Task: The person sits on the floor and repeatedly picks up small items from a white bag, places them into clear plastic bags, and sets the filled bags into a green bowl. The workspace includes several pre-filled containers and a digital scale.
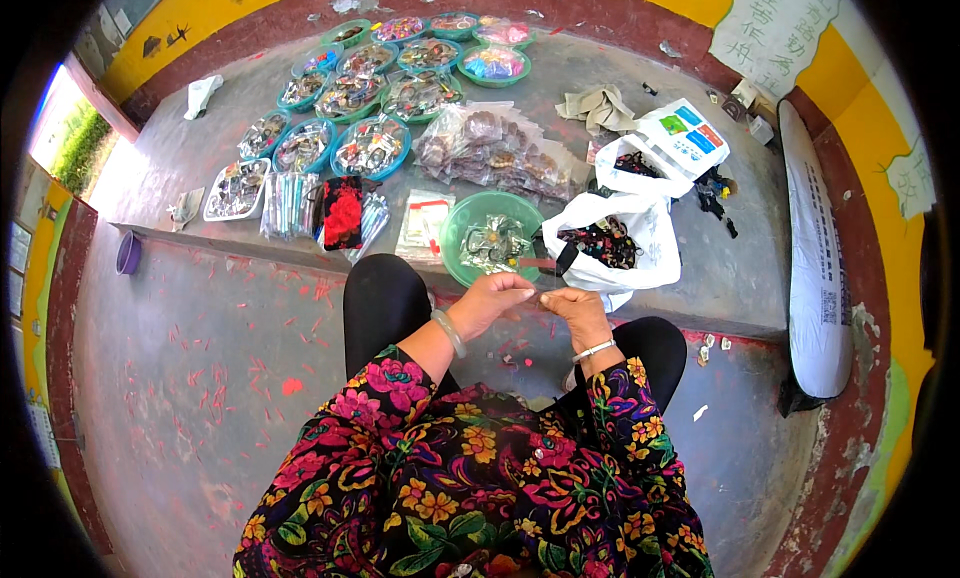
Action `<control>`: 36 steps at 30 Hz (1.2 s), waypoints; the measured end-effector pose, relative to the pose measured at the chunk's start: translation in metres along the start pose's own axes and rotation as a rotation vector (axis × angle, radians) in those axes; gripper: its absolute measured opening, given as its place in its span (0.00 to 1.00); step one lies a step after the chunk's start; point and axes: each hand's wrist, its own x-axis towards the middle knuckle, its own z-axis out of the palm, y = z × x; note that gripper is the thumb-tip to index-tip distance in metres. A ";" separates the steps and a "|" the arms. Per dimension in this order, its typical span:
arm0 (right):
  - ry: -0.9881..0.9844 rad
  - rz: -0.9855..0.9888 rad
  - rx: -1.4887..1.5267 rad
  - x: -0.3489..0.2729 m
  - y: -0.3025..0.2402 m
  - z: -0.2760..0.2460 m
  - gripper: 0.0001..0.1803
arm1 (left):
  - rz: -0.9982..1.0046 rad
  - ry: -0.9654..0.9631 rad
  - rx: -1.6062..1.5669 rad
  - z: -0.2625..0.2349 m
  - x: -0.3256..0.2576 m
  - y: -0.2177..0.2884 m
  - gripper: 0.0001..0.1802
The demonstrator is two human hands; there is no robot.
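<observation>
My left hand (487, 304) and my right hand (579, 312) are close together above my lap, each with its fingers pinched. Between the fingertips there seems to be something thin and see-through, too small to make out. Just beyond them, a green plastic bowl (455, 225) holds several small clear packets (492, 241) with dark items inside. To its right stands an open white plastic bag (656, 248) with dark, colourful small pieces (603, 246) in it. A narrow brownish strip (536, 263) with a black end lies across the bowl's right rim.
Bowls of packaged trinkets (372, 146) crowd the raised concrete platform (740, 278) at the back left. Stacked clear packets (495, 148) lie behind the green bowl. Another white bag (683, 143) is at the right. A purple bowl (129, 253) sits on the floor at far left.
</observation>
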 end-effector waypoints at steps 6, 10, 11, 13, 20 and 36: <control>0.023 -0.022 -0.043 0.006 0.012 -0.005 0.04 | -0.009 -0.021 -0.009 0.000 -0.001 0.000 0.08; 0.029 0.000 -0.067 0.005 0.008 -0.005 0.02 | -0.009 -0.029 -0.006 0.001 0.000 0.000 0.08; 0.029 -0.004 -0.074 0.005 0.008 -0.005 0.02 | 0.000 -0.030 0.003 0.001 0.000 0.000 0.08; 0.032 -0.011 -0.080 0.004 0.007 -0.005 0.01 | 0.006 -0.031 0.015 0.002 -0.001 0.001 0.08; 0.139 -0.152 -0.341 0.002 0.003 0.002 0.05 | 0.060 0.044 -0.019 0.004 0.000 0.002 0.11; 0.311 -1.213 -1.324 -0.019 -0.033 0.012 0.07 | -0.017 -0.061 -0.285 -0.008 -0.012 0.028 0.18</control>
